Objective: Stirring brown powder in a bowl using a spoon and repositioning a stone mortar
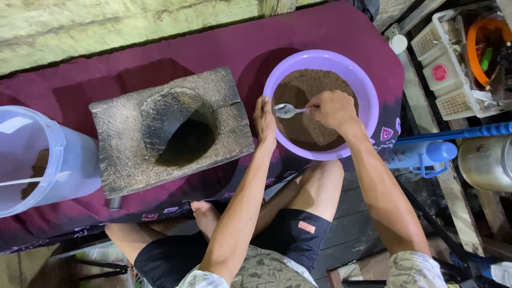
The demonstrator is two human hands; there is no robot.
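Head view, looking straight down. Your right hand (335,109) is closed around the handle of a metal spoon (287,110), whose bowl points toward your left hand and hangs just above the brown powder (309,114). The powder fills the purple basin (368,96) directly beneath both hands. Your left hand (264,120) rests against the basin's near-left rim, fingers extended and pressed to the edge; it grips nothing else. Left of your left hand sits 1 wooden mortar block (170,130) with a deep, dark round hollow. Farther left, well apart from both hands, lies 1 clear plastic bucket (37,160) holding a little brown residue. All 3 vessels stand on a maroon cloth (106,74). Right of your right hand, beyond the cloth, is a white crate (453,80).
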